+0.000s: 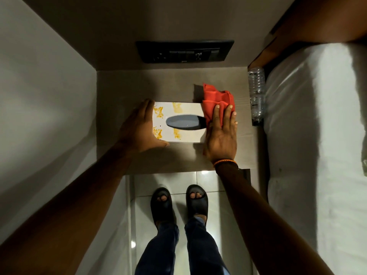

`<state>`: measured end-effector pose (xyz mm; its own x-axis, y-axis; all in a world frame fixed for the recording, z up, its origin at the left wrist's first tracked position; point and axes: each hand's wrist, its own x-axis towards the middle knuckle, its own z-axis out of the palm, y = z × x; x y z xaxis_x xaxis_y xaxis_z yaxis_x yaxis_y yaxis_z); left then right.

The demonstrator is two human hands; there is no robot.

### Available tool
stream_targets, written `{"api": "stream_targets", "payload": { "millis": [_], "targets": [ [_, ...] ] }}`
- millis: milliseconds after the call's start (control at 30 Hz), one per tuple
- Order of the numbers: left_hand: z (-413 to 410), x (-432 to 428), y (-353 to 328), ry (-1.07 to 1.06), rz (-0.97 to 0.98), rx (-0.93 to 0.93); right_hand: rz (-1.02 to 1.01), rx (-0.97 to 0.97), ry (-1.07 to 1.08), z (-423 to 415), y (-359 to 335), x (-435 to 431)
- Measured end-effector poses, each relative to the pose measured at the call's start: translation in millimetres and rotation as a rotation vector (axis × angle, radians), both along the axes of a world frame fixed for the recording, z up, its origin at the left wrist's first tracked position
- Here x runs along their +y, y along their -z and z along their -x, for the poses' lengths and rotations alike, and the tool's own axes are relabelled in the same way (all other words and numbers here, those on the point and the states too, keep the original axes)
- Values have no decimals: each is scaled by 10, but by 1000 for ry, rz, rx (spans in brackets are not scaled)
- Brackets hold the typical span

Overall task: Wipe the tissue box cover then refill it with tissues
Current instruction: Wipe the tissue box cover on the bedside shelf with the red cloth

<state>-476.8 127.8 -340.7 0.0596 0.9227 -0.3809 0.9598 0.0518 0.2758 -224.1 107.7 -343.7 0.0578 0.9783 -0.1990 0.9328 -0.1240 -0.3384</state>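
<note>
A white tissue box cover (186, 110) lies flat on a brown side table (158, 84), its dark oval slot facing up. Yellow-orange stains mark its top near the left end and beside the slot. My left hand (139, 128) clasps the box's left end, fingers along the far side and thumb on the near side. My right hand (222, 133) lies flat on a red cloth (216, 96), pressing it onto the box's right end. The cloth bunches up past my fingertips. No tissues are visible.
A dark switch and socket panel (184, 50) sits on the wall behind the table. Clear plastic water bottles (257, 92) lie between the table and a white bed (317, 126) at the right. A wall bounds the left. My feet in dark sandals (178, 203) stand on pale floor tiles.
</note>
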Motion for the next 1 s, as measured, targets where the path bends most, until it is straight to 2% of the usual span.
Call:
{"api": "stream_targets", "payload": {
  "millis": [233,467,633,833,1000],
  "targets": [
    [-22,10,11,-12,-10,-7,-12,28,72,274,19,-9],
    [-19,9,-19,-1,-37,-33,-21,136,-83,784,12,-65],
    [10,5,-41,12,-34,-14,-2,171,-182,545,-25,-74],
    [-32,21,-64,9,5,31,-31,74,-75,64,2,-37],
    [-53,22,-67,-4,18,25,7,44,61,235,-33,-27]
  ]
}}
